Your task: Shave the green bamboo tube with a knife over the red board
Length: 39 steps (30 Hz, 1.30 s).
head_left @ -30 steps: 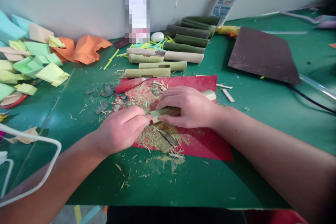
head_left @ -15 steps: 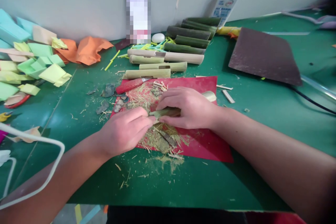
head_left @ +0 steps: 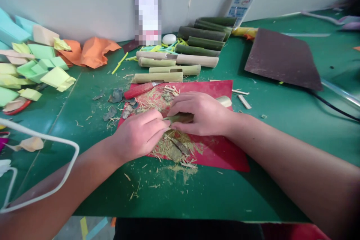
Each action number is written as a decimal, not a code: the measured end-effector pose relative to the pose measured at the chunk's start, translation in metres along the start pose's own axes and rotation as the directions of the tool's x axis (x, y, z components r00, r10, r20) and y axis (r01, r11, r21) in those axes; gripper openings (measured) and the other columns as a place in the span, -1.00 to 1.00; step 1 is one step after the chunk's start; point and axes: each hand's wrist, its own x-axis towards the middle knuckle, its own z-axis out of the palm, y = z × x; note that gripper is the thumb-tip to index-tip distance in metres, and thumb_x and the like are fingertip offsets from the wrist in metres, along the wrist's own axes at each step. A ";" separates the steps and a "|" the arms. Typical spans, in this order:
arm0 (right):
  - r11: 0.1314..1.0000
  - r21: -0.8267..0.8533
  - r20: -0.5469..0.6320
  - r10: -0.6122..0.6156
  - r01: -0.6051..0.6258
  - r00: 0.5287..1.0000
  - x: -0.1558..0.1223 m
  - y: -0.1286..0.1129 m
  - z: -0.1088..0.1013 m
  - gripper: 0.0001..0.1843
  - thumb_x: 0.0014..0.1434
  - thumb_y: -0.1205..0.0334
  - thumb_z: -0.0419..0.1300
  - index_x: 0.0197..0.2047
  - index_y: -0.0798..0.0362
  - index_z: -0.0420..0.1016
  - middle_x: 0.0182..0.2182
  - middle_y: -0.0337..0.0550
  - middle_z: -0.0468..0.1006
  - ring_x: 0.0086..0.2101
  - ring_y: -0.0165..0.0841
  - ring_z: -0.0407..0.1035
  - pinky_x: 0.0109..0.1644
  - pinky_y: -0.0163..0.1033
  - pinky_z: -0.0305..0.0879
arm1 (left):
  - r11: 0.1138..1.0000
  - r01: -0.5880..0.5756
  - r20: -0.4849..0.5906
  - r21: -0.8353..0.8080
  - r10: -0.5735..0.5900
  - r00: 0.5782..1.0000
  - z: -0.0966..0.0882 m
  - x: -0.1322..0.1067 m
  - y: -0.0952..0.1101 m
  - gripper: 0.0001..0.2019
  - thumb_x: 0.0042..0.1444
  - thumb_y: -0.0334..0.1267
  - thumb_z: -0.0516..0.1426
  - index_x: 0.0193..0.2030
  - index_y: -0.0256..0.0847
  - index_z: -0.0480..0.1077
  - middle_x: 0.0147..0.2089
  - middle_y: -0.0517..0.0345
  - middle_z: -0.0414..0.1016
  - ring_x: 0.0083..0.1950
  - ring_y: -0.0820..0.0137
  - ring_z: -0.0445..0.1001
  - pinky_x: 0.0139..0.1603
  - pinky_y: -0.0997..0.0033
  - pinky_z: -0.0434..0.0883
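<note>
The left hand (head_left: 143, 133), the right hand (head_left: 201, 111) and the bamboo piece (head_left: 181, 118) under it fill the middle of the red sheet (head_left: 222, 155). On the sheet's near side, worktop (head_left: 210, 195) leaves passage; beyond it, bamboo lengths (head_left: 197, 60) bar the way. To its left, folded papers (head_left: 42, 51) obstruct; to its right, a gap opens before a brown sheet (head_left: 281, 60).

Stretching the left forearm (head_left: 88, 174) and right forearm (head_left: 289, 153) inward over the front edge of the table (head_left: 210, 195). Closing the left hand (head_left: 142, 135) tightly, showing its back. Arching the right hand (head_left: 202, 114) palm down, parting thumb (head_left: 184, 128) from fingers (head_left: 181, 106), holding it just beside the left fingertips (head_left: 165, 122).
</note>
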 end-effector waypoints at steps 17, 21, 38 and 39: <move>0.811 -0.428 -0.022 0.431 -0.398 0.902 -0.025 -0.004 -0.058 -0.62 0.01 -0.09 0.17 -0.20 -0.02 0.51 -0.30 -0.08 0.48 -0.28 -0.21 0.35 -0.27 -0.15 0.20 | 0.994 0.104 -0.272 0.027 -0.093 0.958 -0.018 -0.004 -0.008 -0.83 0.07 -0.45 0.16 -0.18 -0.25 0.46 -0.20 0.10 0.50 -0.22 0.48 0.48 -0.15 0.53 0.42; 0.826 -0.423 0.112 0.456 -0.373 0.883 -0.028 0.000 -0.065 -0.76 0.03 0.09 0.17 -0.23 -0.08 0.54 -0.34 -0.13 0.48 -0.30 -0.26 0.34 -0.27 -0.18 0.16 | 0.989 0.147 -0.306 -0.028 -0.149 0.940 -0.017 -0.005 -0.010 -0.86 0.08 -0.44 0.15 -0.20 -0.25 0.47 -0.20 0.09 0.50 -0.22 0.46 0.48 -0.15 0.48 0.43; 0.866 -0.367 -0.116 0.319 -0.339 0.941 -0.018 -0.026 -0.038 -0.80 -0.07 0.20 0.13 -0.34 0.01 0.22 -0.42 -0.23 0.39 -0.47 -0.41 0.17 -0.46 -0.29 -0.04 | 0.978 0.200 -0.458 -0.057 -0.204 0.865 -0.019 0.003 -0.013 -0.87 0.09 -0.38 0.15 -0.21 -0.22 0.47 -0.22 0.09 0.51 -0.23 0.42 0.47 -0.17 0.41 0.43; 0.846 -0.376 -0.171 0.338 -0.378 0.926 -0.016 -0.029 -0.033 -0.80 -0.06 0.19 0.13 -0.33 0.02 0.22 -0.42 -0.21 0.39 -0.47 -0.40 0.18 -0.46 -0.29 -0.05 | 0.975 0.214 -0.452 -0.056 -0.216 0.866 -0.019 0.006 -0.014 -0.87 0.10 -0.37 0.14 -0.21 -0.21 0.48 -0.22 0.10 0.51 -0.22 0.43 0.47 -0.16 0.42 0.42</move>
